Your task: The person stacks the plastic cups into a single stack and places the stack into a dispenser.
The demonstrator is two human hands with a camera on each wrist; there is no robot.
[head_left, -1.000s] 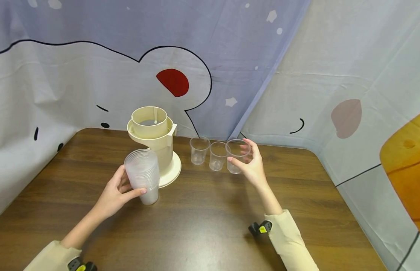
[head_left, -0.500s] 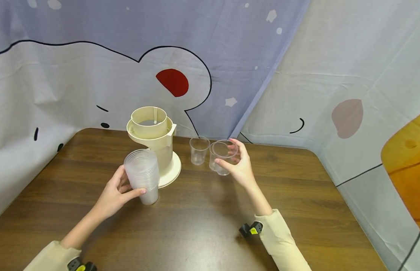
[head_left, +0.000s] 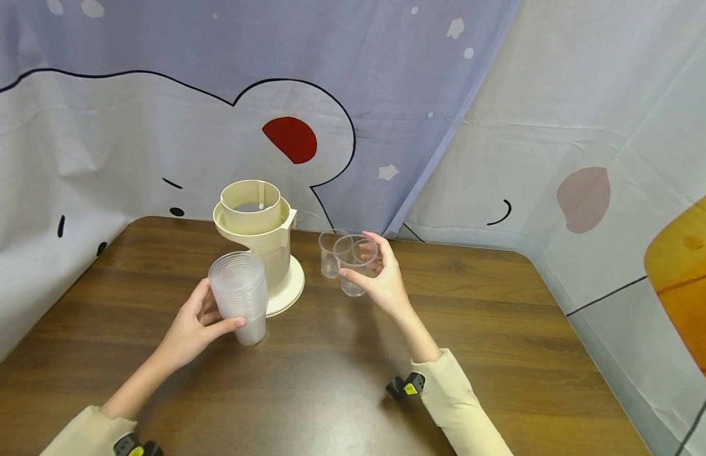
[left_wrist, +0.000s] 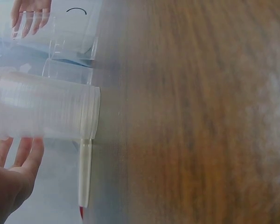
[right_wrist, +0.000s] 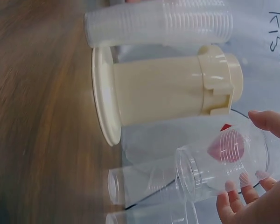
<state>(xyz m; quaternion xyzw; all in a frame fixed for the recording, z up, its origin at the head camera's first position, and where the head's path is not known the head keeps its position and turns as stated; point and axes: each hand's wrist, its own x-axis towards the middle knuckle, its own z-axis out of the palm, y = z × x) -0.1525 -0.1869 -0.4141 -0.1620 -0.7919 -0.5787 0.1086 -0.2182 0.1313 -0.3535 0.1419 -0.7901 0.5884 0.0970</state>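
Note:
My left hand (head_left: 190, 326) grips the side of a tall stack of nested clear plastic cups (head_left: 241, 294), which stands upright on the table in front of a cream dispenser. My right hand (head_left: 384, 285) holds one clear plastic cup (right_wrist: 224, 158) between thumb and fingers, upright and above the tabletop. In the right wrist view, two more clear cups stand below it, a nearer cup (right_wrist: 142, 182) and another cup (right_wrist: 149, 215). From the head, one standing cup (head_left: 328, 263) shows to the left, and the held cup largely covers the other.
The cream dispenser (head_left: 273, 250), with a round base and an open ring on top, stands behind the stack. A brown wooden table (head_left: 330, 380) lies beneath everything. A printed curtain (head_left: 216, 145) hangs along the table's back edge.
My right hand has carried its cup leftward, from the right end of the cup row to in front of the standing cups. My left hand and the stack have stayed put.

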